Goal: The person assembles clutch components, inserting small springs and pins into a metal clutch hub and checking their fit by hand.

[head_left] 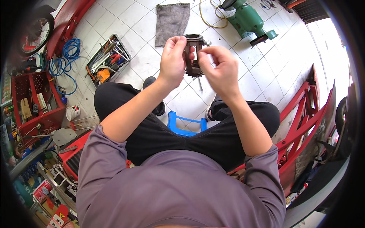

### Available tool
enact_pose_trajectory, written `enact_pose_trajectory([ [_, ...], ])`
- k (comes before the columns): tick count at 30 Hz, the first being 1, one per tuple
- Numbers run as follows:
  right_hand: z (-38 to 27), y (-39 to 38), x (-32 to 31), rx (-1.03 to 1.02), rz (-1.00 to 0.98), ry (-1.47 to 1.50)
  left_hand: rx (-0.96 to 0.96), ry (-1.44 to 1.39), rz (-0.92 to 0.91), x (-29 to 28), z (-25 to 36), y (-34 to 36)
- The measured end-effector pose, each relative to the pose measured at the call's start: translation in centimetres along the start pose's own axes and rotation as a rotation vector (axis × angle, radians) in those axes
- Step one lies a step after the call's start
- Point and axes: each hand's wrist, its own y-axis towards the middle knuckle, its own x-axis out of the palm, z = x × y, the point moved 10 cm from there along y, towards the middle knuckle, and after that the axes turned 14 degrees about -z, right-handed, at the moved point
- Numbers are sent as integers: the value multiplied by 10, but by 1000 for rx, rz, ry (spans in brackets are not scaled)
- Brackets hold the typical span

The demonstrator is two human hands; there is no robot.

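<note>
My left hand [173, 62] is wrapped round a dark brown, hollow metal cylinder [194, 68], held upright above the floor. The part has a ring-shaped top, window-like openings in its wall and a toothed lower rim. A small bolt [207, 43] sticks out on the right near its top. Close against the cylinder's right side, my right hand [220, 68] is closed with thumb and fingers drawn together. Whatever they may pinch is hidden. Just under the cylinder shows a thin metal rod [200, 84]; I cannot tell whether it is attached.
A grey cloth [172, 22] lies ahead on the tiles. Left of it is a tray of hand tools [108, 59], then a blue hose [68, 57]. A green machine [249, 21] stands far right. Red metal frames [300, 110] are at the right, a blue stool [186, 132] between my legs.
</note>
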Motion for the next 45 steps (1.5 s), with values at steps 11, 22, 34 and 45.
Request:
enact_pose_trajectory([
  [11,86,3,61,426,-402,609,-251,-195,-106,-14,-23,13],
  [22,85,14,52,402,-363,111,-224,40,168,-28,-44,7],
  [34,32,7,13,5,-140,52,-349,-94,114,-31,-63,13],
  [45,10,7,18,-115,-111,-321,-377,-103,117,-28,-62,9],
])
